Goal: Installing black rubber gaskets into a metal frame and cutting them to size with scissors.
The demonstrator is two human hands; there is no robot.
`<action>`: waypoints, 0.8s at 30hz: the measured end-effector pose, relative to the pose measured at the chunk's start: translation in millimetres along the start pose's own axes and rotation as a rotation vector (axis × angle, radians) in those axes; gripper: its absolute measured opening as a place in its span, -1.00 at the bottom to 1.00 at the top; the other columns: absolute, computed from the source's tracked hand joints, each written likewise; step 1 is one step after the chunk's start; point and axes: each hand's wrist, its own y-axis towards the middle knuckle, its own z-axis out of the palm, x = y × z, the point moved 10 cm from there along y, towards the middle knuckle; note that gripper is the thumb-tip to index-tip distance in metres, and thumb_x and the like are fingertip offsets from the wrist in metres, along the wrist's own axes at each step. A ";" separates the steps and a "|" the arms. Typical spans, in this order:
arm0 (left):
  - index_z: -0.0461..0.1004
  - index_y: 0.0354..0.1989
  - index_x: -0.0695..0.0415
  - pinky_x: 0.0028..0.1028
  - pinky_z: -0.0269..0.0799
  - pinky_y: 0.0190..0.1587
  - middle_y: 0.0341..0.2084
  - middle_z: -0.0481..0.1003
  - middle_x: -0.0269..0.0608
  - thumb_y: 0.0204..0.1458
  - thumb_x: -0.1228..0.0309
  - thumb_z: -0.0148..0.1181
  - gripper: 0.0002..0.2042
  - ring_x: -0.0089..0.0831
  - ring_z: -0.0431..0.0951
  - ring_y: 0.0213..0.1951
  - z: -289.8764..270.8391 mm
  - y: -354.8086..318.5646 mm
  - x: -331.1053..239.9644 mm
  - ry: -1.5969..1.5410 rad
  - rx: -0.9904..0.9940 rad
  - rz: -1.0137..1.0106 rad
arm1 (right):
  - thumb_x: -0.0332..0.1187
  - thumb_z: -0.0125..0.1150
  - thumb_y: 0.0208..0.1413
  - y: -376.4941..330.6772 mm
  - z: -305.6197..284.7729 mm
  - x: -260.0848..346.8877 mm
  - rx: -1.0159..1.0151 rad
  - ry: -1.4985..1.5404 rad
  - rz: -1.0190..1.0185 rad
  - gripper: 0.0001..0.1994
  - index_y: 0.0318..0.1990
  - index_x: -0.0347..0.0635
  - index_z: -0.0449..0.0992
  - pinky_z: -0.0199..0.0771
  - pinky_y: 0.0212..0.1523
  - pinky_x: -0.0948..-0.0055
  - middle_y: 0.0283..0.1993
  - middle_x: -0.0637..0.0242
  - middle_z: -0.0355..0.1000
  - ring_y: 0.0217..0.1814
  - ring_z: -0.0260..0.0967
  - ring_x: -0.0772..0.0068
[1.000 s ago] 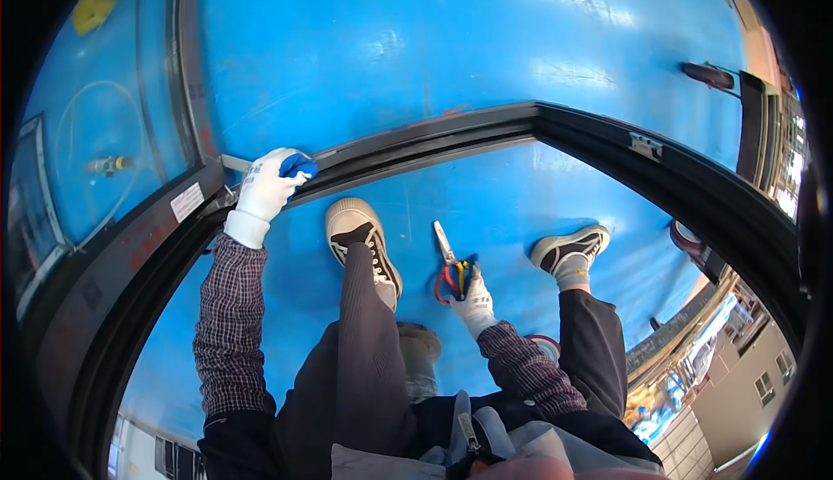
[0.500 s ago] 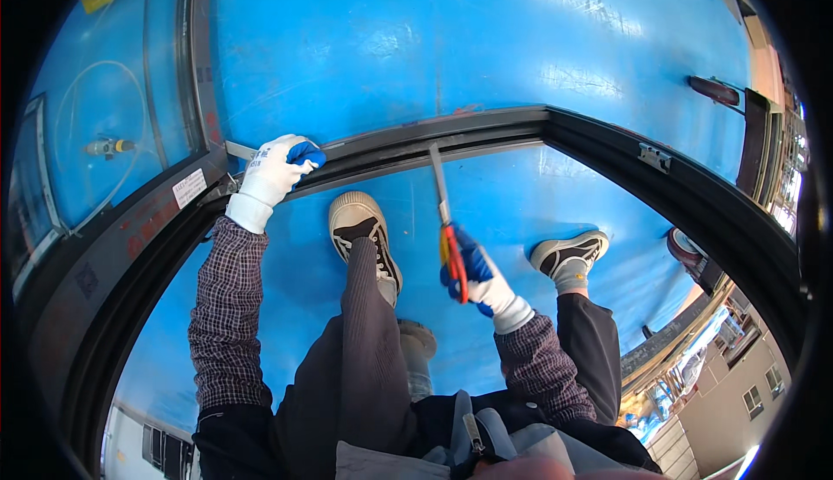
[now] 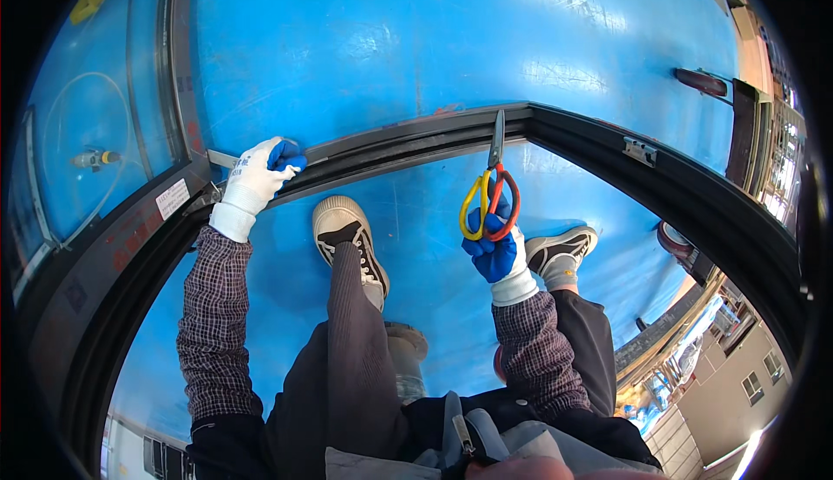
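A pair of scissors (image 3: 497,149) with one red and one yellow handle loop is in my right hand (image 3: 501,261), which wears a white glove with blue palm and fingers. The blades look closed, and their tip overlaps the dark frame (image 3: 408,139) near its right corner. My left hand (image 3: 254,178), gloved the same way, is closed at the left end of the frame's far bar. Whatever its fingers pinch is hidden. Beside that hand, a flat pale metal piece (image 3: 222,159) sticks out at the left corner.
Below the far bar are my two shoes (image 3: 340,227) on the blue floor covering (image 3: 347,64). The frame's right side carries a small metal fitting (image 3: 640,151). A white label (image 3: 173,199) sits on the left side. Wheels (image 3: 701,82) and stacked materials stand at the right.
My right hand has moved right with the scissors, turning them so that both handle loops show and the blades point up at the frame's corner. My left hand stays at the left corner.
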 end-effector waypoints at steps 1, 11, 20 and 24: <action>0.51 -0.07 0.13 -0.37 0.42 -0.12 -0.19 0.53 -0.15 -0.03 0.39 0.19 -0.69 -0.23 0.52 -0.20 0.1 -0.7 -1.4 -0.005 0.001 0.000 | -0.45 0.11 0.09 0.6 -0.5 -0.5 -0.002 -0.005 0.000 -0.68 0.01 -0.09 0.30 0.18 -0.62 0.64 -0.33 0.24 0.37 -0.66 0.06 0.65; 0.55 -0.09 0.07 -0.39 0.41 -0.14 -0.22 0.52 -0.19 -0.07 0.43 0.19 -0.70 -0.24 0.50 -0.23 7.8 3.3 -5.8 -0.244 0.088 -0.049 | -0.46 0.11 0.09 2.2 -7.4 -6.4 0.026 0.085 0.031 -0.75 -0.06 -0.14 0.35 0.18 -0.64 0.62 -0.38 0.26 0.37 -0.67 0.05 0.63; 0.56 -0.15 0.11 -0.36 0.38 -0.06 -0.18 0.52 -0.21 -0.09 0.48 0.15 -0.73 -0.23 0.49 -0.20 -0.3 8.4 -35.6 -0.102 0.122 -0.004 | -0.45 0.11 0.08 5.2 -15.5 -5.9 -0.004 0.072 0.064 -0.64 0.06 -0.03 0.34 0.14 -0.68 0.62 -0.40 0.29 0.37 -0.72 -0.03 0.65; 0.56 -0.14 0.11 -0.34 0.37 -0.03 -0.15 0.51 -0.20 -0.08 0.46 0.17 -0.73 -0.21 0.49 -0.16 1.9 9.0 -27.7 -0.083 0.128 -0.037 | -0.47 0.10 0.06 7.7 -31.1 -12.3 -0.036 0.062 0.118 -0.56 0.14 -0.04 0.29 0.15 -0.67 0.63 -0.40 0.27 0.37 -0.71 -0.01 0.64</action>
